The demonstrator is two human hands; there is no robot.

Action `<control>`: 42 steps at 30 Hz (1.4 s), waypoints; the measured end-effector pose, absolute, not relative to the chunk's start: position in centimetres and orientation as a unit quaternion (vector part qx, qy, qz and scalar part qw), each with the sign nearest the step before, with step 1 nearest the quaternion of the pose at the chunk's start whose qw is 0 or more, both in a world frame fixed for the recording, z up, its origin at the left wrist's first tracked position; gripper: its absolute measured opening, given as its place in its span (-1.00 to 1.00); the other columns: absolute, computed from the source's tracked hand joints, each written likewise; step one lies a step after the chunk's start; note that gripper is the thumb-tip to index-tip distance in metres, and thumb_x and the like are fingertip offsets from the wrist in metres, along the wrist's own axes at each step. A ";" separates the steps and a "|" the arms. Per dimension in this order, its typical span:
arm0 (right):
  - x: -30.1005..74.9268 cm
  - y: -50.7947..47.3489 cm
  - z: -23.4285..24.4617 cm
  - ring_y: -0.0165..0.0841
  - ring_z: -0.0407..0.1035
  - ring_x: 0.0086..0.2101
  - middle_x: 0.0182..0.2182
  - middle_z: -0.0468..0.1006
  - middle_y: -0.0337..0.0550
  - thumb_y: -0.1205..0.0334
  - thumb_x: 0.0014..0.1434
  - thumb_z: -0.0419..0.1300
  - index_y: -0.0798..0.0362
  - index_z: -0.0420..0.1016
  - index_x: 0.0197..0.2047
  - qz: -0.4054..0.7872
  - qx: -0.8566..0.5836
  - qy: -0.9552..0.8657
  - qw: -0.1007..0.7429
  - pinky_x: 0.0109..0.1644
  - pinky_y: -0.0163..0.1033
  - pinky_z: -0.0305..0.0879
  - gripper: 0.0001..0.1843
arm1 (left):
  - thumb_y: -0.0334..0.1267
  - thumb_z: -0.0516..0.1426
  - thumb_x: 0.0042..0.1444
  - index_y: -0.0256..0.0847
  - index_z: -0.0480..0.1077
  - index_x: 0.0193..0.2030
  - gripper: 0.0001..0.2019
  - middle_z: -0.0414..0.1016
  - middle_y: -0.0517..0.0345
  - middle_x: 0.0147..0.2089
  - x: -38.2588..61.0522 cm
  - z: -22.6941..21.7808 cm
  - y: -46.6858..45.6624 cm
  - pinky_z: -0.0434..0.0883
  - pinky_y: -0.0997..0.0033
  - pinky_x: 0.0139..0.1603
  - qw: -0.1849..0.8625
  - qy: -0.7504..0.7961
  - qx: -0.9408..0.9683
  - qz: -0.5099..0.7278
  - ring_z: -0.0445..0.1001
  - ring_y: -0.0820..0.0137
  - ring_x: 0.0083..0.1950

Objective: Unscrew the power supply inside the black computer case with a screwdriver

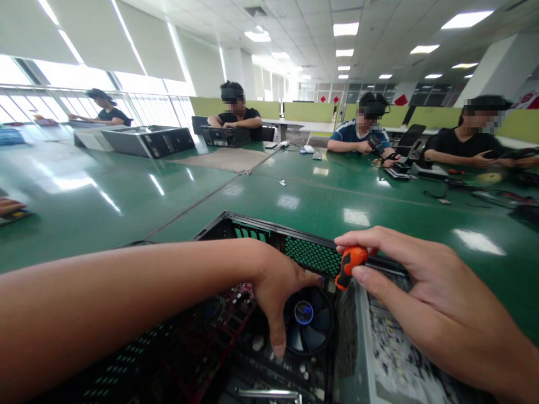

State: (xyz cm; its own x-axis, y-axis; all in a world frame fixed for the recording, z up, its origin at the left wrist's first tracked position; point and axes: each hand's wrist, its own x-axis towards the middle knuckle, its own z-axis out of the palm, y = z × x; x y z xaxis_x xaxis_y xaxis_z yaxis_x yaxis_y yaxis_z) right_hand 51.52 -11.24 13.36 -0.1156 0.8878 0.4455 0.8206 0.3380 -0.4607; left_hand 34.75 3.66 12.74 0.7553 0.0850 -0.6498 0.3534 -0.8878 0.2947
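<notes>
My left hand [278,286] reaches into an open computer case [269,227] in front of me. Its thumb lies along the near-left edge of a black cooling fan [309,331] with a blue-ringed hub, and the fingers curl over the far edge. The other fingertips are partly hidden. Between the thumb and fingers of my right hand [425,292] is the orange and black handle of a screwdriver [351,266]; its shaft cannot be made out. A red circuit board [197,342] lies left of the fan, mostly under my left forearm.
A grey metal box [374,359] fills the case's right side. Across the green table [202,191], several people work on computer parts. Another case [149,140] lies at the far left, and cables [484,193] are at the right. Someone's hand [10,207] shows at the left edge.
</notes>
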 end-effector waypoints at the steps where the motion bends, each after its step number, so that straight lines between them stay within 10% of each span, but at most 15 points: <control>1: 51.5 -11.2 13.4 -0.24 0.51 -0.13 -0.09 0.61 -0.13 0.30 0.28 0.12 -0.07 0.44 0.14 0.050 -0.574 -0.745 0.336 -0.11 -0.18 0.42 -0.63 | 0.01 0.37 -0.37 -0.18 -0.11 0.47 0.24 0.11 -0.16 0.43 34.7 12.8 3.7 0.14 0.11 0.38 0.202 0.120 0.914 -0.332 0.24 0.02 0.37; 32: 51.4 -10.8 13.4 -0.24 0.51 -0.31 -0.28 0.60 -0.17 0.19 0.20 0.26 -0.06 0.51 -0.19 -0.023 -0.606 -0.726 0.325 -0.28 -0.17 0.40 -0.91 | 0.04 0.36 -0.35 -0.19 -0.12 0.47 0.24 0.17 -0.15 0.41 34.7 12.4 3.8 0.20 0.16 0.34 0.204 0.110 0.916 -0.327 0.28 0.04 0.35; 42: 51.4 -11.1 13.0 -0.25 0.44 0.02 0.02 0.54 -0.10 0.34 0.33 0.05 -0.06 0.30 0.24 0.027 -0.564 -0.764 0.311 0.02 -0.15 0.40 -0.57 | -0.02 0.38 -0.37 -0.18 -0.14 0.48 0.25 0.10 -0.15 0.44 34.8 12.7 3.6 0.15 0.11 0.38 0.201 0.124 0.916 -0.324 0.21 0.02 0.39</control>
State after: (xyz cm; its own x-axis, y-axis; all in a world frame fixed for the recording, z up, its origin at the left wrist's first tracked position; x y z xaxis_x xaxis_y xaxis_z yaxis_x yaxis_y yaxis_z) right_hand 51.36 -11.07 12.96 -0.1698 0.8794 0.4447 0.8462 0.3614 -0.3915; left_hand 34.78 3.59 12.70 0.7599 0.0969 -0.6427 0.3568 -0.8887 0.2879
